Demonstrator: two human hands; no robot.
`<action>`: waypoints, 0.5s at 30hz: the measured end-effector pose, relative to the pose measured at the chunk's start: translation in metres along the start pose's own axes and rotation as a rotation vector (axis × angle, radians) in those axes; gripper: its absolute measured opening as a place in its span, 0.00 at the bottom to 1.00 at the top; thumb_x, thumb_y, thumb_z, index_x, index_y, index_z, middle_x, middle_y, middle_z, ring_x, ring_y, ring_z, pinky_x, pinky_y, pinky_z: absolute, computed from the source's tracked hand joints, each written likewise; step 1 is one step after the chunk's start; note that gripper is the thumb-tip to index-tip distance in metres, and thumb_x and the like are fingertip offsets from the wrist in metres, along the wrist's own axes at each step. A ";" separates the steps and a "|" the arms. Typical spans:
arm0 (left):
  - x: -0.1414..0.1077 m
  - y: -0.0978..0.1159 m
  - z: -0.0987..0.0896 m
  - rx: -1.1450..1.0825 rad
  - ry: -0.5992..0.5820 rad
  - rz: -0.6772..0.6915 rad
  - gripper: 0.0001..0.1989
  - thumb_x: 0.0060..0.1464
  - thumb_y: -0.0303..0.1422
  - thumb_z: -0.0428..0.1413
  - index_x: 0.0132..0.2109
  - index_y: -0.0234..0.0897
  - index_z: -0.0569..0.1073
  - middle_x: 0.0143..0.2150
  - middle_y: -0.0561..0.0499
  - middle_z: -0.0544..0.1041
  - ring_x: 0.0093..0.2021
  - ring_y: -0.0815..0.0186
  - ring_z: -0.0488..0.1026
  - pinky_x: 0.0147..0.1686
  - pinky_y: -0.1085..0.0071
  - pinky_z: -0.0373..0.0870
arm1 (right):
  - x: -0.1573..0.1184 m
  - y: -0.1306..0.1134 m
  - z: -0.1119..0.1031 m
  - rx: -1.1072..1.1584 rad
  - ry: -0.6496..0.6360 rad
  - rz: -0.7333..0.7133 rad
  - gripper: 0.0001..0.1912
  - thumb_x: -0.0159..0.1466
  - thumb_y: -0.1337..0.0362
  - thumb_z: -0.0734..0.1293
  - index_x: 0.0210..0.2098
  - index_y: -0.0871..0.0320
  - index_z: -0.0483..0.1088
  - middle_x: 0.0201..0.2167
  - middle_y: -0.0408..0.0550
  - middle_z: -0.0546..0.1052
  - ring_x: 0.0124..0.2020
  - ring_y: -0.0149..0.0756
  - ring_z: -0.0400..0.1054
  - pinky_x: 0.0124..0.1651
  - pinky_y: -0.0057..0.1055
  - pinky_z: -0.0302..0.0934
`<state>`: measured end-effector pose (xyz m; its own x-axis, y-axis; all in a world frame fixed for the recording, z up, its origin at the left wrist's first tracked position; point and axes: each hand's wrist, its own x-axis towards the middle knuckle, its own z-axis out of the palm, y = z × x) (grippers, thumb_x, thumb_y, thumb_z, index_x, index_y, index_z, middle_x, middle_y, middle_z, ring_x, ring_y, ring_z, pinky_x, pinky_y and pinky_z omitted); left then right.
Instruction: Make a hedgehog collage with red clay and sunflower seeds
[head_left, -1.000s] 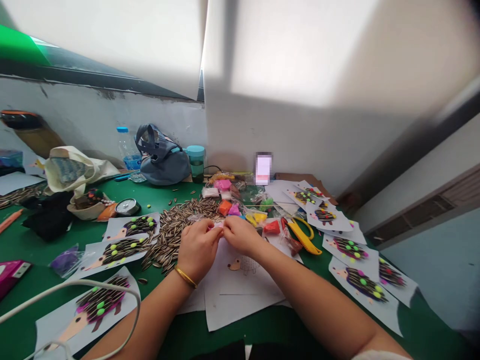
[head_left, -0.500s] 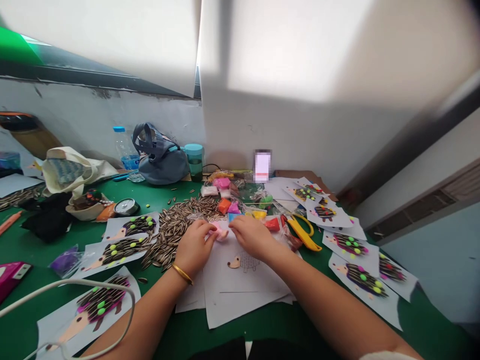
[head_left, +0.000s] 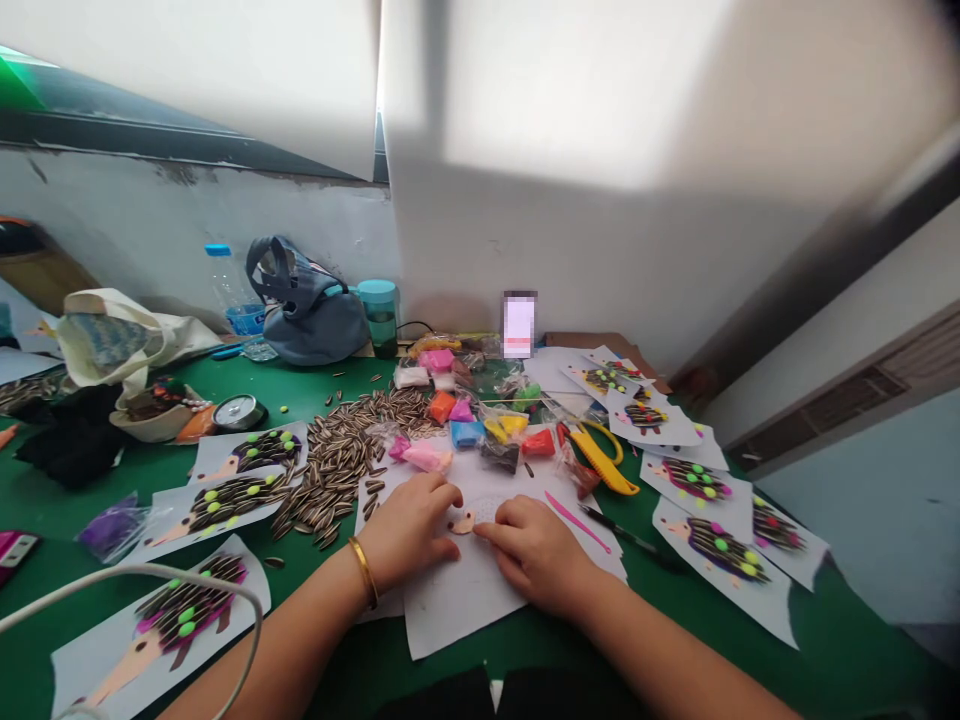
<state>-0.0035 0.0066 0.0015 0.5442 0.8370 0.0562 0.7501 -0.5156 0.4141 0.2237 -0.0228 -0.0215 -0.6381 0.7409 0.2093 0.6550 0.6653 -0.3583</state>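
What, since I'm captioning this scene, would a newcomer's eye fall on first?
Probably the big heap of striped seeds on the green table, beyond and to the left of the left hand. Next, perhaps, the bright, seed-covered hedgehog cards along both sides, then the small pale hedgehog face on paper, between that hand and the right hand.

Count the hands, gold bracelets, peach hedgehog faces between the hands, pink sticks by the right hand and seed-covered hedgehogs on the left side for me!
Left hand and right hand: 2
Gold bracelet: 1
Peach face: 1
Pink stick: 1
Seed-covered hedgehogs: 3
Total: 8
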 end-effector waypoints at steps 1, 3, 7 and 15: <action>0.000 -0.001 0.000 0.001 -0.001 0.007 0.21 0.41 0.35 0.68 0.44 0.40 0.73 0.46 0.47 0.74 0.48 0.53 0.70 0.46 0.58 0.68 | 0.001 -0.001 0.001 -0.014 -0.009 -0.003 0.15 0.63 0.69 0.62 0.49 0.51 0.71 0.37 0.48 0.72 0.40 0.39 0.64 0.43 0.34 0.57; 0.000 -0.004 0.002 -0.006 -0.001 0.056 0.26 0.41 0.34 0.67 0.50 0.42 0.72 0.53 0.46 0.73 0.54 0.52 0.68 0.52 0.55 0.65 | 0.002 -0.002 0.001 -0.028 -0.021 0.013 0.12 0.62 0.66 0.65 0.46 0.54 0.70 0.38 0.48 0.72 0.41 0.40 0.63 0.44 0.35 0.56; -0.001 -0.007 0.006 -0.057 -0.083 0.183 0.36 0.47 0.30 0.64 0.62 0.48 0.63 0.63 0.48 0.67 0.63 0.54 0.61 0.61 0.54 0.56 | 0.000 0.002 0.000 -0.050 -0.048 0.118 0.14 0.58 0.59 0.71 0.40 0.57 0.68 0.39 0.48 0.72 0.41 0.41 0.63 0.44 0.35 0.57; -0.006 0.003 -0.002 0.018 -0.145 0.075 0.41 0.43 0.36 0.67 0.63 0.46 0.62 0.56 0.45 0.74 0.55 0.50 0.69 0.53 0.54 0.62 | -0.006 0.024 -0.021 -0.351 -0.005 0.298 0.07 0.61 0.64 0.68 0.39 0.56 0.68 0.39 0.50 0.72 0.42 0.44 0.64 0.44 0.37 0.56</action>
<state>-0.0057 0.0006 0.0042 0.6465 0.7615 -0.0459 0.7112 -0.5798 0.3976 0.2521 -0.0095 -0.0124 -0.4028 0.9046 0.1394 0.9069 0.4150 -0.0723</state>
